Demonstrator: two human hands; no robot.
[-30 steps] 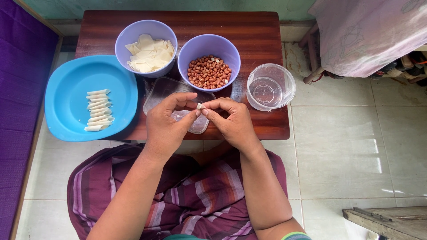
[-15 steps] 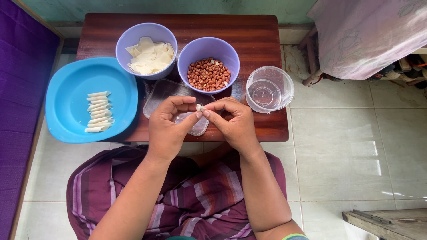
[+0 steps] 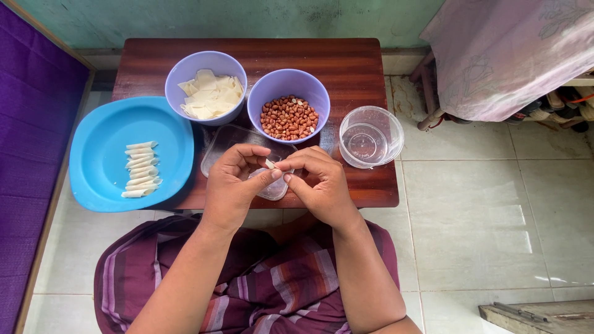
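My left hand (image 3: 234,184) and my right hand (image 3: 317,184) meet over the front of a small dark wooden table (image 3: 362,68). Together their fingertips pinch a small pale wrapper piece (image 3: 270,164). Under the hands lies a clear plastic lid (image 3: 221,143). Behind them stands a purple bowl of peanuts (image 3: 288,105), and to its left a purple bowl of white wrapper squares (image 3: 206,85). A blue plate (image 3: 105,141) at the left holds a row of several rolled white pieces (image 3: 142,169).
A clear plastic tub (image 3: 370,136) sits at the table's right edge. A purple cloth (image 3: 28,124) lies along the left. A pink cloth-covered piece of furniture (image 3: 507,49) stands at the upper right over tiled floor. My striped garment fills the bottom.
The hands stay together on the small piece, with only slight finger movement; nothing else has moved.
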